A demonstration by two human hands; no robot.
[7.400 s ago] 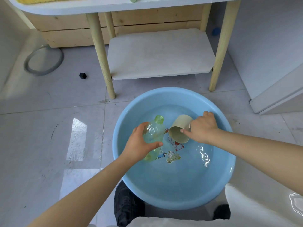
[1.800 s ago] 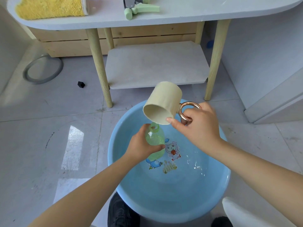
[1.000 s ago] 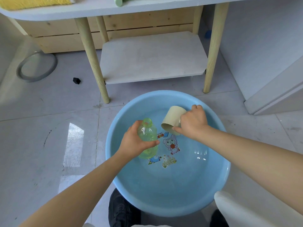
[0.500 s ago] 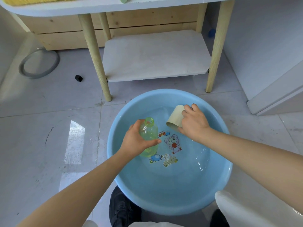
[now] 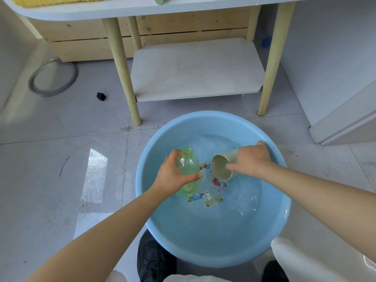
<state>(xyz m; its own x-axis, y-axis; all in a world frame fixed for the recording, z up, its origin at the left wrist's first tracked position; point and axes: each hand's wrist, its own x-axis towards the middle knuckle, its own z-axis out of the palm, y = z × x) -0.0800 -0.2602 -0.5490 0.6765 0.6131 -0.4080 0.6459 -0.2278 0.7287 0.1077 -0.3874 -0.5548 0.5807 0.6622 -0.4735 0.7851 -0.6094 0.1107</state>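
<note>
My left hand (image 5: 175, 178) curls round the green bottle (image 5: 188, 165), held upright in the blue basin (image 5: 143, 159), with its left side hidden under my palm (whether its base touches bottom, I can't tell). My right hand (image 5: 251, 161) grips the beige cup (image 5: 221, 166), which is tipped just beside the bottle with its mouth toward me. My fist covers the handle. The print under the water is blurred.

One basin (image 5: 203, 247), one bottle (image 5: 188, 166), one cup (image 5: 220, 168), two hands (image 5: 173, 178) (image 5: 252, 159), one table (image 5: 122, 11), one grey ring (image 5: 46, 94), one black cube (image 5: 101, 96).
</note>
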